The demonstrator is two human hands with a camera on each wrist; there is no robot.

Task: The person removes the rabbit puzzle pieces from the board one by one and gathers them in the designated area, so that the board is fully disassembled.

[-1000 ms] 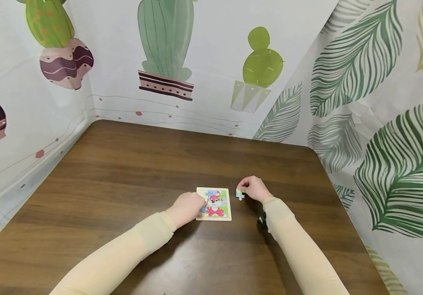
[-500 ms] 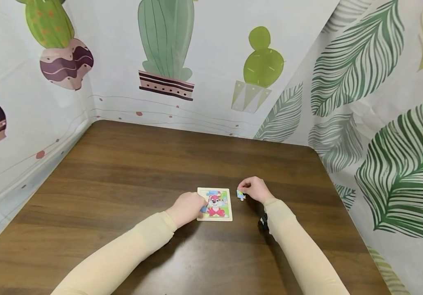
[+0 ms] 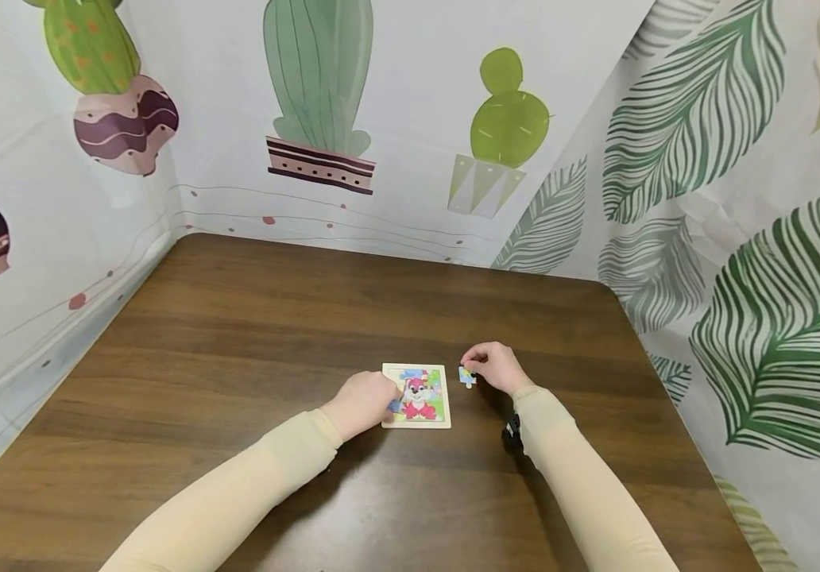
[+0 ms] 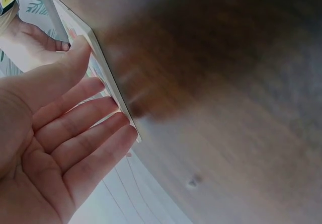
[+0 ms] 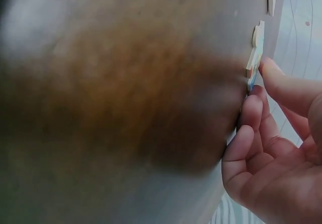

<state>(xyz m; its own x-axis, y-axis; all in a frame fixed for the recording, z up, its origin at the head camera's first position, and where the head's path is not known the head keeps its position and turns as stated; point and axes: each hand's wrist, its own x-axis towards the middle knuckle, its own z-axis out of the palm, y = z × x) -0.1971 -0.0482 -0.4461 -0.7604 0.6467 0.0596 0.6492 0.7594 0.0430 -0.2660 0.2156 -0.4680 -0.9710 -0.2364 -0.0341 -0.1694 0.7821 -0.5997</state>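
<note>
A small square jigsaw puzzle board (image 3: pixel 435 423) with a pale frame and a pink cartoon animal lies on the table. My left hand (image 3: pixel 360 403) rests at its left edge, the thumb over the picture. In the left wrist view the fingers (image 4: pixel 80 133) look fairly straight along the board's edge. To the right of the board, my right hand (image 3: pixel 497 367) pinches a blue puzzle piece (image 3: pixel 466 376) between thumb and fingertips. The right wrist view shows this piece (image 5: pixel 256 50) edge-on at the table surface, the other fingers curled below it. My left hand covers part of the board.
The brown wooden table (image 3: pixel 267 318) spreads around both hands. Cloth walls (image 3: pixel 410 119) printed with cacti and leaves stand along its back and sides. A black wrist device (image 3: pixel 512 431) sits beneath the right sleeve.
The puzzle piece has turned slightly in my right fingers. My left hand stays on the board's edge, and the board has not visibly moved on the table.
</note>
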